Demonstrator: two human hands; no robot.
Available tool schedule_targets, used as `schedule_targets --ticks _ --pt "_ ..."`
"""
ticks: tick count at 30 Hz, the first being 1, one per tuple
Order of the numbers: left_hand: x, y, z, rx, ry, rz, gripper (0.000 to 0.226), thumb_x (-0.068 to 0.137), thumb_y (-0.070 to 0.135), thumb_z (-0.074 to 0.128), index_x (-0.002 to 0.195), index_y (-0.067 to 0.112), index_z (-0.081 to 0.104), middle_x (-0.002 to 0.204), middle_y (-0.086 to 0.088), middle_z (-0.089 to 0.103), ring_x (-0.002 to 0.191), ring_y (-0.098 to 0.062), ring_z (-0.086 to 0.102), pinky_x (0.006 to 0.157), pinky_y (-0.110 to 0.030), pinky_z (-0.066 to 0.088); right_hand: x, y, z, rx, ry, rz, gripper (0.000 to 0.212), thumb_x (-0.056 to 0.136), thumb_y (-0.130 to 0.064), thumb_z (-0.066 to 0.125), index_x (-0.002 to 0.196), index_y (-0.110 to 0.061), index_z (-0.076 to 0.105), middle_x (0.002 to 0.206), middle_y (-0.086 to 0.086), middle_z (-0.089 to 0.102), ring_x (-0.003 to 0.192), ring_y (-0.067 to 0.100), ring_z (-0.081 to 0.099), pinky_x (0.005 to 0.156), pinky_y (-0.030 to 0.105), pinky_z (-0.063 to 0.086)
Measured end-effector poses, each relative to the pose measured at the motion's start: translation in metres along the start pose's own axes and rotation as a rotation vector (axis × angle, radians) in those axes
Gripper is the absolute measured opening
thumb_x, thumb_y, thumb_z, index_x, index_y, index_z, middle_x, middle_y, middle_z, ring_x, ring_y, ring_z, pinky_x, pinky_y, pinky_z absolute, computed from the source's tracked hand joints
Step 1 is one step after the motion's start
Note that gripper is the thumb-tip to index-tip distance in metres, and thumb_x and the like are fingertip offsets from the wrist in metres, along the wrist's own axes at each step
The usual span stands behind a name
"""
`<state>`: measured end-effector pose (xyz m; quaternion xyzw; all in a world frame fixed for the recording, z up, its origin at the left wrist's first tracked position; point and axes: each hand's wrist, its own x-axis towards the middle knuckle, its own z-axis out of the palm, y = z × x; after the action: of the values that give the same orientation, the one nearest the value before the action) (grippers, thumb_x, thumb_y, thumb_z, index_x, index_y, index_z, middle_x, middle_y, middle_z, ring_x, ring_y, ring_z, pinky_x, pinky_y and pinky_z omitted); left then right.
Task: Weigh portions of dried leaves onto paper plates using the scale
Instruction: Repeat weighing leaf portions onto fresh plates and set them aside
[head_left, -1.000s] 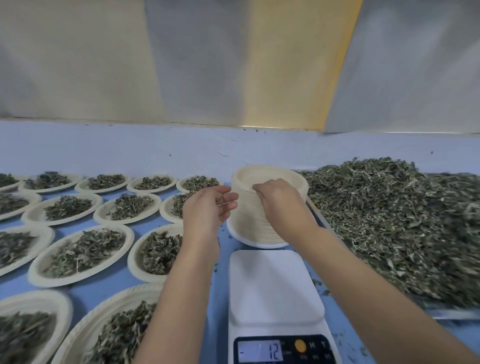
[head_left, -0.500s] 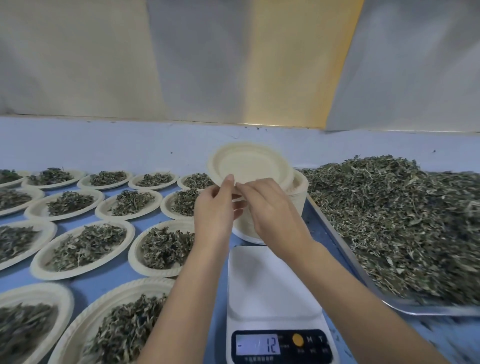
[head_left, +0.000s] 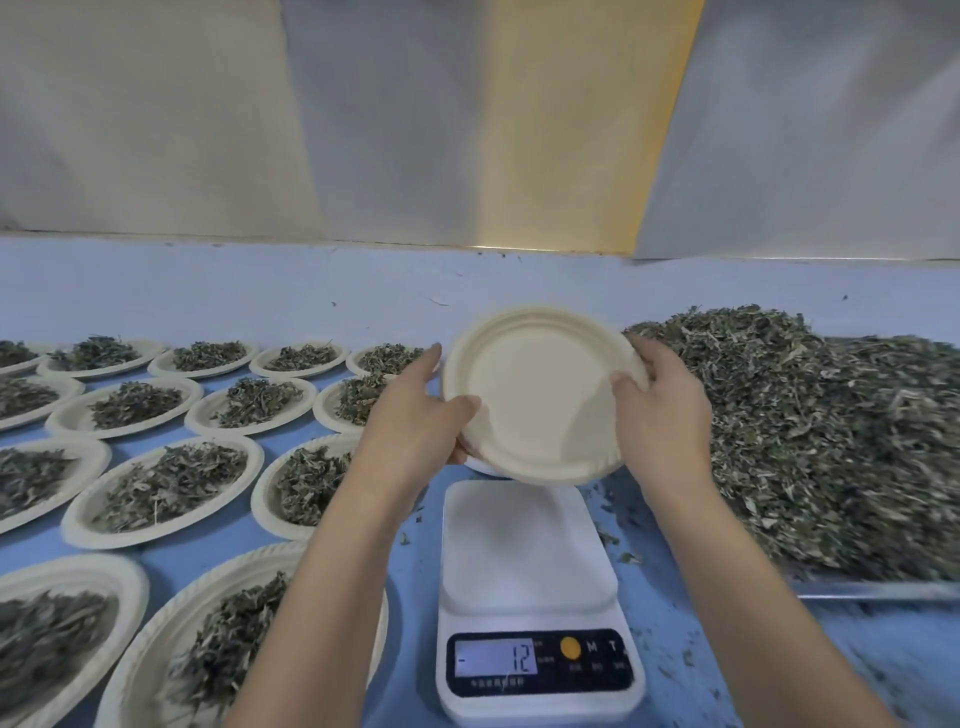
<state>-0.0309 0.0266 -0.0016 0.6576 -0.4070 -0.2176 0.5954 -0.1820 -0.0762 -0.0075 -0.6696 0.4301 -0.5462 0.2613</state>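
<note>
Now | paper plate (head_left: 535, 400) tilted above scale (head_left: 524, 545) | left hand (head_left: 415, 415), right hand (head_left: 665, 410) pinch opposite rims

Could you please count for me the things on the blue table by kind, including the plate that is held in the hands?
Pale round paper plates holding dried green leaves: 14
Empty pale round paper plate, gripped by the left hand and the right hand: 1
White digital kitchen scale: 1
Metal tray heaped with loose dried leaves: 1
Total: 17
</note>
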Motion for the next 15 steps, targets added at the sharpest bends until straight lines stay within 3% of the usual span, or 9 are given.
schedule_targets --ticks 2,4,6,10,13,15 --pt "-0.004 0.0 -0.001 0.093 -0.006 0.002 0.044 0.089 0.011 0.057 0.129 0.028 0.052 0.094 -0.009 0.066 0.04 -0.005 0.054 0.039 -0.016 0.043 -0.002 0.004 -0.006 0.061 0.006 0.054 0.03 0.091 -0.014 0.056 0.12 -0.018 0.062 0.093 -0.016 0.06 0.093 0.012 0.06 0.082 0.031 0.046" --pt "-0.004 0.0 -0.006 0.189 0.031 0.029 0.027 0.09 0.017 0.058 0.117 0.02 0.061 0.078 -0.005 0.068 0.038 -0.006 0.057 0.04 -0.014 0.041 -0.004 0.011 -0.01 0.12 -0.02 0.115 0.02 0.088 -0.018 0.061 0.107 -0.022 0.066 0.087 -0.014 0.063 0.082 0.008 0.061 0.077 0.033 0.049" --pt "-0.005 -0.001 -0.014 0.273 0.049 0.029 0.016 0.089 0.021 0.06 0.104 0.017 0.065 0.066 -0.003 0.066 0.037 -0.007 0.057 0.043 -0.016 0.04 -0.006 0.017 -0.012 0.147 -0.074 0.179 0.009 0.085 -0.018 0.066 0.091 -0.025 0.068 0.087 -0.005 0.068 0.082 0.014 0.065 0.078 0.037 0.053" --pt "-0.006 -0.004 -0.025 0.359 -0.021 -0.074 0.009 0.085 0.018 0.065 0.086 0.011 0.07 0.074 -0.013 0.071 0.04 -0.01 0.06 0.044 -0.021 0.04 -0.008 0.023 -0.014 0.072 -0.223 0.247 0.005 0.081 -0.02 0.068 0.079 -0.024 0.069 0.085 -0.001 0.069 0.085 0.02 0.065 0.08 0.041 0.054" --pt "-0.005 -0.008 -0.029 0.349 -0.064 -0.179 0.005 0.084 0.015 0.068 0.083 0.012 0.07 0.08 -0.014 0.072 0.051 -0.02 0.067 0.049 -0.025 0.043 -0.01 0.025 -0.012 -0.064 -0.24 0.199 0.024 0.082 -0.026 0.062 0.072 -0.005 0.066 0.069 0.006 0.064 0.067 0.019 0.055 0.062 0.032 0.043" --pt "-0.003 -0.012 -0.03 0.362 -0.092 -0.223 0.005 0.085 0.015 0.068 0.086 0.011 0.071 0.082 -0.014 0.072 0.053 -0.023 0.069 0.044 -0.022 0.042 -0.013 0.027 -0.011 -0.16 -0.252 0.196 0.033 0.083 -0.025 0.058 0.065 0.003 0.055 0.064 0.017 0.052 0.059 0.021 0.042 0.054 0.032 0.029"
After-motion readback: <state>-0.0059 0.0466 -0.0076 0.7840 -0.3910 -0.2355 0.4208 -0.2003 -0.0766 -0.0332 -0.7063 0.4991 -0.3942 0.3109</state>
